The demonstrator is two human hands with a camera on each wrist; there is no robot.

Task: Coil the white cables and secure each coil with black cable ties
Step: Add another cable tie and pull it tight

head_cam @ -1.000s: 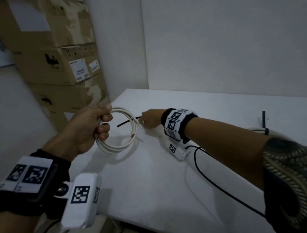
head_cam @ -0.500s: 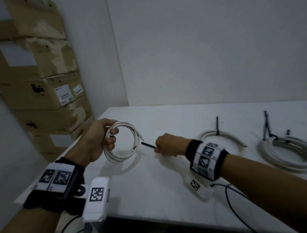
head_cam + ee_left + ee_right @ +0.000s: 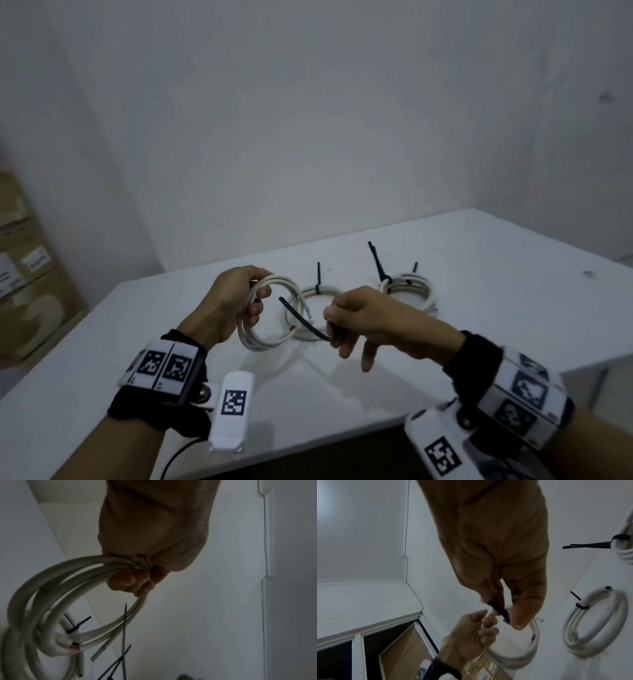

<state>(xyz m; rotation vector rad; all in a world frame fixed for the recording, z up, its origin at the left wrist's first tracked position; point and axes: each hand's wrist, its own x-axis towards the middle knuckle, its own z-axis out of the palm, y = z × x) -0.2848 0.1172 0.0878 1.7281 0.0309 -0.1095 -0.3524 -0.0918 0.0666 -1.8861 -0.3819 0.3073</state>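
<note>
Right hand point(image 3: 371, 320) now lifted off the counter point(image 3: 513, 274), black cable tie point(image 3: 303, 320) brought up to the held coil point(image 3: 270, 317).

Near: right fingers point(image 3: 521, 609) pinch the tie's end, free tip pointing into the loop; left hand point(image 3: 233, 301) fingers curled tight round the white turns, coil held above the counter. Far: two tied coils point(image 3: 315, 298) point(image 3: 409, 289) lie on it. Threading likely next; this coil not yet secured.

No readable text; labels on cardboard boxes point(image 3: 488, 669) too blurred; wristbands point(image 3: 164, 366) carry square code markers.
</note>
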